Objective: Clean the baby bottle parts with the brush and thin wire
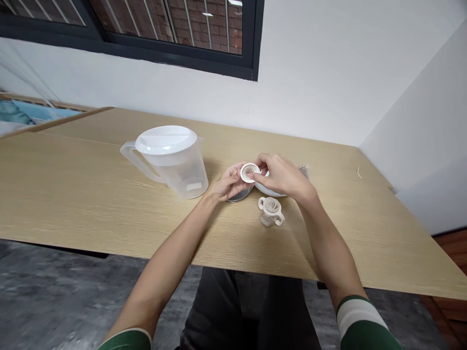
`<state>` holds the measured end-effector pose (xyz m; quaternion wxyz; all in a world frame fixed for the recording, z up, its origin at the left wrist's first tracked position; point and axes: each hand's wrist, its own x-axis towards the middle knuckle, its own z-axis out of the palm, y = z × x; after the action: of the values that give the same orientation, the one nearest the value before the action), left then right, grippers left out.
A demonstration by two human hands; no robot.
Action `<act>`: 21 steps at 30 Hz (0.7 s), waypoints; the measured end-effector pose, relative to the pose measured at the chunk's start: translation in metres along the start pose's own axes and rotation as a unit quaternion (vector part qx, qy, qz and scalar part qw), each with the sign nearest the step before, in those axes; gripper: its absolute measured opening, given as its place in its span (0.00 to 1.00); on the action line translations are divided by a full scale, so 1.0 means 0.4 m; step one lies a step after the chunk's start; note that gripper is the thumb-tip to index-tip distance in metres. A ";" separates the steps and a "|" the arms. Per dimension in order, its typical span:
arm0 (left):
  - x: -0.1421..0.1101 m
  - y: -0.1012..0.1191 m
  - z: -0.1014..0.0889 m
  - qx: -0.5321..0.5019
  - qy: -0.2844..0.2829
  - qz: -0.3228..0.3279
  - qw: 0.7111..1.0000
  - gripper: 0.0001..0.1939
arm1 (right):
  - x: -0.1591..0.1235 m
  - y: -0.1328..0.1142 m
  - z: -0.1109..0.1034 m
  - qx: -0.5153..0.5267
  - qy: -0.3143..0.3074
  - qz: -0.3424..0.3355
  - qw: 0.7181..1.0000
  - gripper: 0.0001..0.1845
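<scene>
My left hand [233, 182] grips a small round white cup-like piece [250, 172] with beige rings or a coil inside it. From the right, my right hand [279, 175] holds the same piece, its thumb pressed at the opening. Below my hands, a small white piece with two curled handles [272, 211] stands on the table, a pale spiral showing in its top. Partly hidden behind my left hand lies a round dark grey dish or lid [240, 195]. A white bowl [272, 190] sits behind my right hand, mostly covered by it.
A translucent plastic pitcher [178, 170] with a white lid stands left of my hands, its handle pointing left. A small greyish thing [303, 170] shows past my right wrist. A thin pale strip [359, 172] lies far right on the wooden table [91, 194]. Walls border the back and right.
</scene>
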<state>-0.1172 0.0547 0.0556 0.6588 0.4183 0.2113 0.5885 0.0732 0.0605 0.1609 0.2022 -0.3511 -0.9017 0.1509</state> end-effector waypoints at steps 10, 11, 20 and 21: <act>0.000 -0.005 -0.005 -0.003 -0.005 0.007 1.000 0.31 | -0.002 -0.010 0.004 -0.012 0.012 0.001 1.000 0.10; -0.001 -0.005 -0.005 -0.002 -0.006 0.004 1.000 0.31 | -0.003 -0.012 0.003 -0.012 0.011 0.003 1.000 0.11; -0.002 -0.003 -0.002 0.005 -0.011 0.007 1.000 0.35 | 0.000 -0.010 0.010 -0.025 0.016 0.003 1.000 0.11; -0.002 -0.002 -0.001 0.007 -0.011 0.008 1.000 0.35 | 0.001 -0.009 0.012 -0.027 0.017 0.004 0.999 0.11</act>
<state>-0.1173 0.0541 0.0545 0.6535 0.4310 0.2044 0.5877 0.0687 0.0574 0.1585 0.2069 -0.3627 -0.9005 0.1215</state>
